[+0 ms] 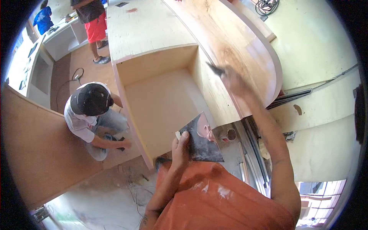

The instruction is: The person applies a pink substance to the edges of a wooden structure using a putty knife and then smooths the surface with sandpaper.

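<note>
Pale plywood cabinetry fills the workshop below us: an open compartment [165,103] in the middle and, to its right, a broad curved panel [237,42] with a yellowish wood face. Our left hand [180,148] is low and close to our orange shirt, fingers and thumb clamped on the near edge of a dark square plate [201,140], which tilts up over the compartment's front corner. A small pale lump sits by our thumb at the plate's edge. Our right hand [232,78] reaches out to the curved panel, closed around a small dark tool [215,69] whose tip lies against the wood. The hand is blurred, so we cannot make out the single fingers. On the floor to the left a crouching person [92,115] in a black cap works beside the cabinet, and a standing person [94,23] in red shorts is farther back.
</note>
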Motion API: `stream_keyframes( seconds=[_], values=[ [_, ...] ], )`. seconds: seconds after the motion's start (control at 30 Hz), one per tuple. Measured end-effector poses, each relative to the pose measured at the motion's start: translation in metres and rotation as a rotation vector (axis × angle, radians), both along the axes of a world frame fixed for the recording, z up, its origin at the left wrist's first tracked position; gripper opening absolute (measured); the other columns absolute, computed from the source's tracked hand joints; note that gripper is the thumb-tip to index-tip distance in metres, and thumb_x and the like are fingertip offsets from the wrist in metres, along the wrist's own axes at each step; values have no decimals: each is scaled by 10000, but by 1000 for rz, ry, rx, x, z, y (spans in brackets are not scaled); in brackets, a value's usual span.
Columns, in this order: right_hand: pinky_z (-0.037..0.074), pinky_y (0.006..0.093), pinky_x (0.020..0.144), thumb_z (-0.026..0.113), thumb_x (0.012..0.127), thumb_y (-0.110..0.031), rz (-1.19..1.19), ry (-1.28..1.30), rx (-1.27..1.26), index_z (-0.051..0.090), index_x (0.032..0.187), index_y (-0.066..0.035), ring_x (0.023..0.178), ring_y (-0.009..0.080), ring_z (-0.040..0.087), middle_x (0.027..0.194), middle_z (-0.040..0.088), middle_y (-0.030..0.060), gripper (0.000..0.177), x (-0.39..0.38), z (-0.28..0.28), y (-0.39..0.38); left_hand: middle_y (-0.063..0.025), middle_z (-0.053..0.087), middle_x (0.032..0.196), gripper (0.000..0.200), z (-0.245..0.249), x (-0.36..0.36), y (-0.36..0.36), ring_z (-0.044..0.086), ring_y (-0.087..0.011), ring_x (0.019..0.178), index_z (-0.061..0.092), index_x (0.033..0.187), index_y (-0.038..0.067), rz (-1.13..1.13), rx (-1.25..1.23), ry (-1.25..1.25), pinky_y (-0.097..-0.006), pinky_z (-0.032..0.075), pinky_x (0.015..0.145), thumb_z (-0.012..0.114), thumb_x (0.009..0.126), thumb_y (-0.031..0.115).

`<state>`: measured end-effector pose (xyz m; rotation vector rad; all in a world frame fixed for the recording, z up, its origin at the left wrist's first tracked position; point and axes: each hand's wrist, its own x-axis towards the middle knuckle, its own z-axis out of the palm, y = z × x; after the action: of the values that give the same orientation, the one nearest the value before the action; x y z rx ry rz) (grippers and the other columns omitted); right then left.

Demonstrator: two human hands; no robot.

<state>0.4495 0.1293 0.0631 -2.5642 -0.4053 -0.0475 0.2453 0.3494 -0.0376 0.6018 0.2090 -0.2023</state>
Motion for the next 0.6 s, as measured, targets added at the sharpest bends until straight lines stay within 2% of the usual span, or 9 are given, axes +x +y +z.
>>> stream_keyframes(
  seconds=[0.07, 0.13, 0.23, 0.3, 0.43, 0.6],
  values=[
    [465, 460, 876, 510, 798, -117, -145, -287, -175, 592, 1150, -2, 954, 429, 606, 1044, 618, 282, 379, 58, -12, -21, -44, 603, 1016, 340, -4, -6, -2, 569, -127, 889, 553, 1123, 2, -15, 21, 49, -310, 464, 826, 532, 944, 290],
    [475, 466, 860, 550, 783, -160, -271, -191, -287, 620, 1070, 6, 978, 438, 606, 1023, 616, 310, 339, 94, 2, -12, -44, 605, 1029, 328, -13, -13, -2, 574, -128, 905, 557, 1125, -2, -65, 105, 41, -303, 459, 841, 529, 951, 275],
    [476, 496, 872, 553, 781, -134, -282, -194, -426, 645, 1033, 12, 965, 441, 614, 989, 632, 288, 306, 129, -12, -11, -45, 608, 1044, 337, -21, -26, -4, 576, -135, 933, 556, 1136, -10, -31, 39, 106, -303, 454, 855, 533, 946, 266],
    [480, 491, 870, 548, 780, -125, -298, -182, -417, 647, 1024, 18, 972, 437, 616, 985, 630, 297, 299, 141, -25, -10, -47, 610, 1050, 340, -38, -36, -3, 578, -140, 944, 556, 1142, -11, -14, 63, 151, -305, 454, 861, 535, 944, 265],
    [503, 474, 833, 549, 754, -77, -328, -155, -433, 669, 933, 50, 933, 427, 636, 931, 629, 320, 250, 153, -46, -7, -48, 613, 1054, 333, -33, -48, 0, 588, -149, 930, 559, 1140, -4, 27, 148, 237, -305, 460, 855, 535, 943, 262],
    [513, 463, 807, 568, 717, -42, -290, -127, -506, 675, 856, 79, 887, 436, 645, 891, 625, 333, 214, 150, -46, -8, -53, 620, 1033, 309, -33, -53, 0, 608, -161, 905, 555, 1117, 5, 31, 80, 275, -322, 491, 826, 525, 945, 260]
  ],
)
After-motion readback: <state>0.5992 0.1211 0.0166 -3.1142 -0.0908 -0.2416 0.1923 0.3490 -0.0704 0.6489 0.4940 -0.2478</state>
